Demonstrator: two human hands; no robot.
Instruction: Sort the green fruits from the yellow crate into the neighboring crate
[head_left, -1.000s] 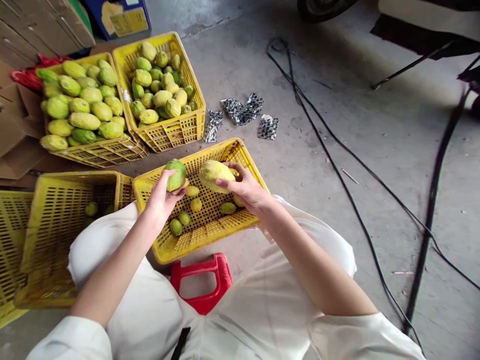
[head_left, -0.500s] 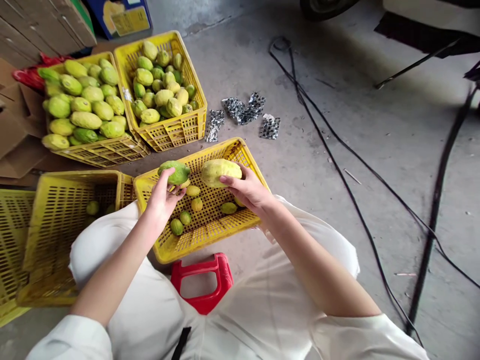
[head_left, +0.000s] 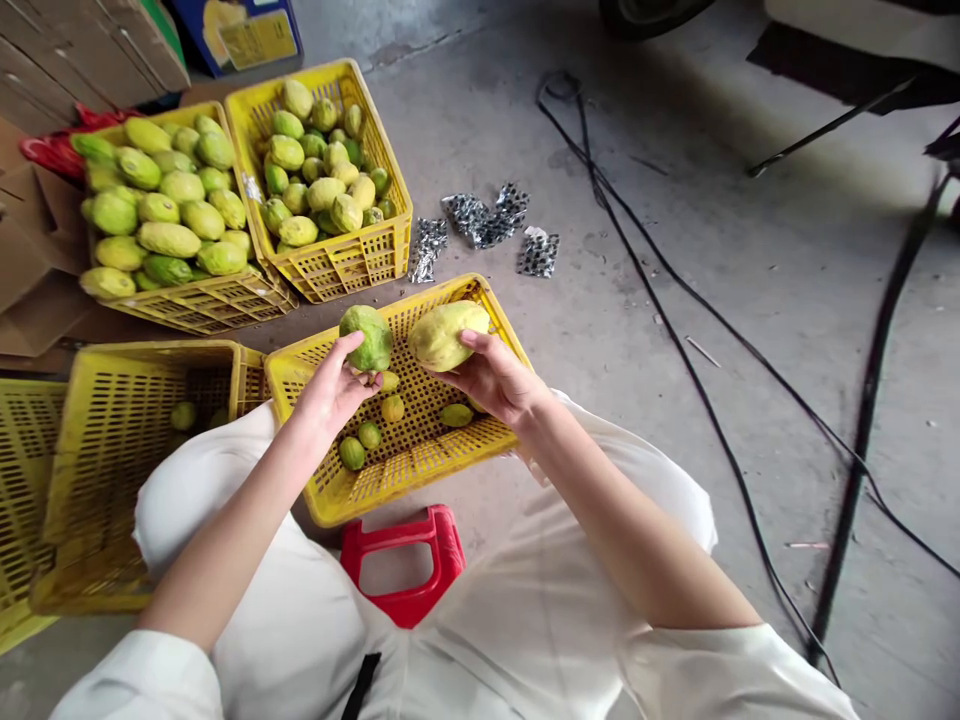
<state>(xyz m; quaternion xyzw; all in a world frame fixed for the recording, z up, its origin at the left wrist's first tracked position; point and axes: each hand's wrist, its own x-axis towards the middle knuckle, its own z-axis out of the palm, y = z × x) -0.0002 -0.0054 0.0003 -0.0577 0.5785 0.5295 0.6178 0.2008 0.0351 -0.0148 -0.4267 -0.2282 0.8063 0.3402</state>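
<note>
In my left hand [head_left: 335, 388] is a green citrus fruit [head_left: 367, 338], gripped between thumb and fingers. My right hand [head_left: 501, 375] is closed round a larger, pale yellow citrus fruit [head_left: 444, 336]. Both fruits are held up side by side, a small gap apart, over a yellow plastic crate [head_left: 405, 478] between my knees. Several small fruits lie on the floor of that crate, among them a green one [head_left: 352, 453] and a yellow one [head_left: 392, 408]. My right forearm and hand cover part of its right side.
Two yellow crates, a left one [head_left: 202, 309] and a right one [head_left: 352, 272], stand ahead, heaped with fruit. Another crate [head_left: 97, 470] holds a few at my left. A red stool [head_left: 439, 590] shows between my legs. Crumpled wrappers [head_left: 487, 218] and black cables [head_left: 675, 300] lie on the floor.
My left hand has moved to the right and turned the green fruit from lying sideways to more end-on. My right hand has tilted the yellow fruit, its right end now higher.
</note>
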